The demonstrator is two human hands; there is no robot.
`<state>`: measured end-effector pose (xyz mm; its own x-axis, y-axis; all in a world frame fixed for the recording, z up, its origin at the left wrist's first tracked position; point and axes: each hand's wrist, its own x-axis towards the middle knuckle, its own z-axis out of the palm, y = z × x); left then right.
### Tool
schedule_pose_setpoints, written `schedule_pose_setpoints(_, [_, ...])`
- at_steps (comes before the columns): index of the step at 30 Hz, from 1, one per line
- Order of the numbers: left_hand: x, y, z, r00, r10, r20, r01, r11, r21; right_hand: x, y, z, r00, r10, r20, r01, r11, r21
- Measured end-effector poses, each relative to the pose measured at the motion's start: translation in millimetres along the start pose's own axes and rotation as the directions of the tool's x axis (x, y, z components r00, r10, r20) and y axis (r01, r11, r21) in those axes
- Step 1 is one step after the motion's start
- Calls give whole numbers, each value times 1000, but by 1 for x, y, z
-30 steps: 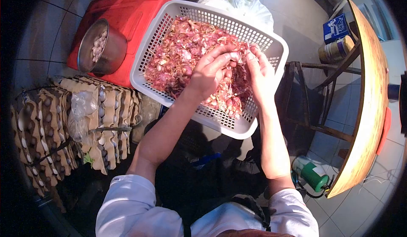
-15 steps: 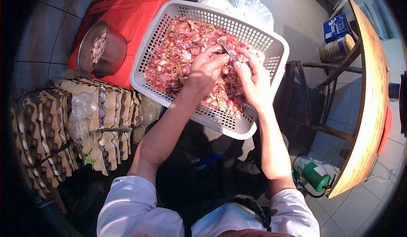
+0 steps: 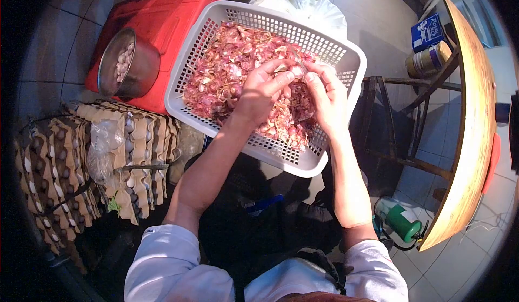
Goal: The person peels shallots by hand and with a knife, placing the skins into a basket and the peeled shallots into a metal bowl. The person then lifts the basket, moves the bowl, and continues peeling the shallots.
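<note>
A grey plastic basket (image 3: 346, 59) in front of me holds a heap of reddish shallots (image 3: 232, 59) mixed with loose papery skins. Over its right half my two hands meet, fingertips almost touching. My left hand (image 3: 267, 86) is closed in a pinch, apparently around a shallot that its fingers mostly hide. In my right hand (image 3: 327, 88), thumb and forefinger are pinched on a small knife (image 3: 301, 62); only a thin bit of the blade shows between the hands, and the handle is hidden.
Left of the basket, a metal pot (image 3: 143, 67) with pale bulbs stands on a red box (image 3: 178, 24). Stacked egg trays (image 3: 135, 161) sit at lower left. A plastic bag (image 3: 319, 13) lies behind the basket. At right are a wooden tabletop (image 3: 454, 140) and a green canister (image 3: 403, 221).
The knife blade, plainly visible before, has turned and shifted slightly right, now mostly hidden by fingers. My thumbs have drawn closer together. The basket stays nearly where it was.
</note>
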<state>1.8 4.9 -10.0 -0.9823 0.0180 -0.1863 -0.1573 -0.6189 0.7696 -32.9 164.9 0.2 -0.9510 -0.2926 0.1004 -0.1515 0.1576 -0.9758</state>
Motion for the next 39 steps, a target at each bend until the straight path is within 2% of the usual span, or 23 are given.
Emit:
schedule_pose_setpoints(2, [0,-1,2,1000,2,-2,-2,1000,-31,1,4,1,998,55,-31,-51,993,103])
schedule_pose_setpoints(5, [2,-6,-2,999,33,-21,-35,997,-66,5,24,2,992,55,-111,-30,976,216])
schedule_pose_setpoints(8, [4,-7,-7,1000,22,-19,-23,998,-67,4,21,3,990,106,-92,-76,956,284])
schedule_pose_setpoints(11, [5,-9,-7,1000,25,-14,-27,988,-154,-1,1,1,1000,-18,-13,17,996,-93])
schedule_pose_setpoints(14, [5,-11,-8,998,57,12,-54,983,-177,-5,-3,6,999,-29,31,31,996,-83])
schedule_pose_setpoints(15, [6,-11,-8,998,63,13,-60,985,-162,-6,-16,5,997,46,60,-39,993,-111])
schedule_pose_setpoints(21, [3,-12,-11,998,55,-17,-56,997,-49,-5,-9,7,998,-64,21,66,993,-97])
schedule_pose_setpoints(24, [0,-7,-1,998,42,-46,-44,997,-58,-1,3,5,993,-115,-7,114,992,-51])
schedule_pose_setpoints(27, [0,-7,3,999,37,-39,-41,993,-107,1,13,6,1000,-4,-18,7,980,200])
schedule_pose_setpoints(30, [0,-7,1,999,40,-9,-41,989,-139,1,13,1,973,229,3,-213,902,376])
schedule_pose_setpoints(31, [0,-7,0,999,43,3,-42,988,-147,1,13,2,976,212,-48,-178,906,385])
schedule_pose_setpoints(34, [-2,-3,0,1000,22,-20,-24,992,-126,3,15,3,983,158,-96,-111,919,378])
schedule_pose_setpoints(37, [2,-7,-1,996,41,-76,-51,990,-135,-2,4,6,998,46,-44,-34,968,250])
schedule_pose_setpoints(39, [3,-7,-1,997,67,-45,-73,987,-140,-5,-5,6,999,-36,-7,36,996,79])
